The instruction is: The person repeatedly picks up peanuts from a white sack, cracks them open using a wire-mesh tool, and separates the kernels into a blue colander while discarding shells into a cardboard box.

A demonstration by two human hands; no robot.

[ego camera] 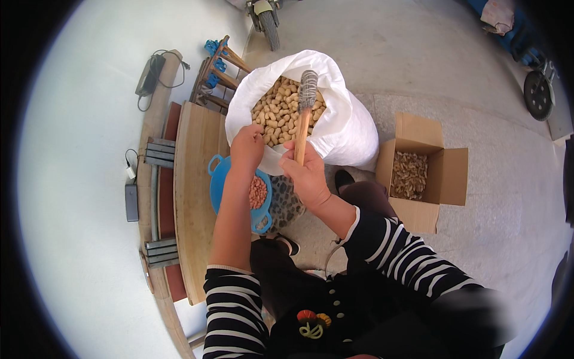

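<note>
My right hand (308, 172) grips the wooden handle of a stick-like tool (307, 89), its grey head wrapped with wire. The tool points away from me over a white woven sack (354, 125), its mouth rolled open on many unshelled peanuts (278, 107). At the sack's near left rim is my left hand (247, 146), fingers curled; whether anything is between them is hidden. Below that forearm, partly covered by it, sits a blue plastic basin (219, 179) with two handles. Shelled peanut kernels (258, 193) lie in it.
To the right, an open cardboard box (432, 179) holds peanut shells (409, 175). A wooden board (197, 202) stands along the left by the wall, near a wooden stool (215, 72). Ahead is a vehicle's wheel (269, 29); another wheel (538, 94) is far right.
</note>
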